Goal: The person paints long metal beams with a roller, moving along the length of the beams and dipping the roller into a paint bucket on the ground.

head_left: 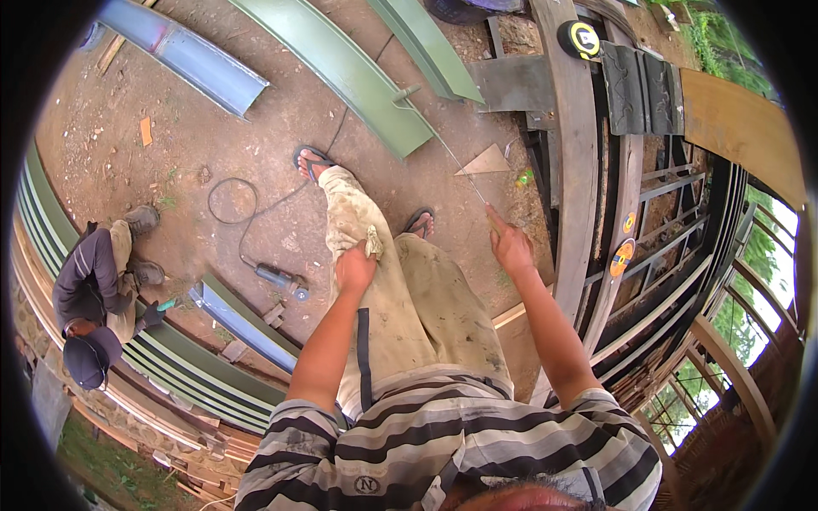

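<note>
My left hand (355, 269) is closed around a crumpled pale cloth (372, 242) at my trouser leg (349, 204). Further right, a thin-shafted tool (450, 153) points forward and leftward, its long axis slanting, its small head at the green channel's (358, 89) edge; my right hand (511, 249) grips its handle.

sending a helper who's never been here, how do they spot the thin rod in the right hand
Find the longer green metal channel at the top of the view. Below and right of its lower end, the person's right hand grips the thin rod. Unlike that channel and its green neighbour, it is wire-thin, with a short crosspiece at its far tip.
</note>
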### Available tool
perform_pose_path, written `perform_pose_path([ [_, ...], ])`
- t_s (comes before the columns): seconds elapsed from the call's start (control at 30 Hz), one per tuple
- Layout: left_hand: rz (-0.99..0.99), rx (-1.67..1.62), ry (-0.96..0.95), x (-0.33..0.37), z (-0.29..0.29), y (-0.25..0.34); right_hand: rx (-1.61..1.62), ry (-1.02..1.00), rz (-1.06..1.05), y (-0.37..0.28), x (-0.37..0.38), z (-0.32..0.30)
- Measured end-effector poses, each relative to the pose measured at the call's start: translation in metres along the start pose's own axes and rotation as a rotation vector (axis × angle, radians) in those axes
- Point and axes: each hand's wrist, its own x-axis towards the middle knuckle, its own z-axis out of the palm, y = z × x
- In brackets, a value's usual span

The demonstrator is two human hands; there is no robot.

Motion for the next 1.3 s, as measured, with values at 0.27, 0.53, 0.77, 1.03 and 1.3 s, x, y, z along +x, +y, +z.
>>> perform_pose_path([
  [0.27,-0.045,-0.104,0.042,0.017,-0.026,-0.004,-0.056,-0.051,0.129,0.066,-0.111,-0.010],
  [0.53,-0.056,-0.127,0.033,0.029,-0.047,-0.002,-0.071,-0.051,0.067,0.030,-0.077,-0.028],
  [0.77,-0.053,-0.134,-0.028,0.038,-0.073,0.000,-0.051,0.054,-0.113,-0.079,0.081,-0.047],
  [1.03,-0.078,-0.172,-0.084,0.053,-0.103,-0.015,-0.009,0.236,-0.361,-0.290,0.286,-0.135],
  [1.3,-0.124,-0.236,-0.139,0.073,-0.124,-0.025,-0.001,0.323,-0.398,-0.421,0.394,-0.168],
])
